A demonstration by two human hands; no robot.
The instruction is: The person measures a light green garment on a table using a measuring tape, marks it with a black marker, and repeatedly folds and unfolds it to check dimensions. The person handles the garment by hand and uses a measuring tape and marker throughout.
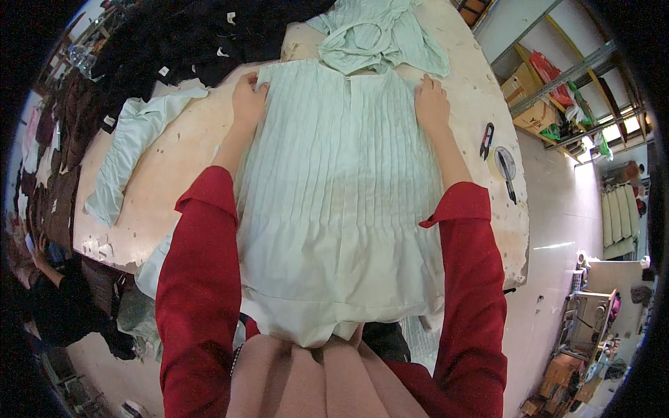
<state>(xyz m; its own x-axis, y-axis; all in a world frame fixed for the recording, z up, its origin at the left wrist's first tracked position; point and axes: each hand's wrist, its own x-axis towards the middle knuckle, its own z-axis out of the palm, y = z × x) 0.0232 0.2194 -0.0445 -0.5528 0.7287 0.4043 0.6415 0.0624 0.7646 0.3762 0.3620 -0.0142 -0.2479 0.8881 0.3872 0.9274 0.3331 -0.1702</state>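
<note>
A pale mint pleated blouse (341, 160) lies spread in front of me, its neckline at the far end. Its smooth lower part hangs over the table's near edge toward my lap. My left hand (249, 103) is at the far left corner of the blouse, fingers curled at its edge and thumb on the cloth. At the far right corner my right hand (432, 104) holds the opposite edge with bent fingers. Both hands look closed on the fabric, though the fingertips are partly hidden. Narrow vertical pleats run between the two hands.
Another mint garment (380, 35) lies crumpled beyond the blouse. A mint fabric piece (136, 146) is at left, beside a dark garment pile (181, 42). Thread snips (486, 141) and a pen (510, 187) on a round clear item lie right. A person in black (66, 299) is at left.
</note>
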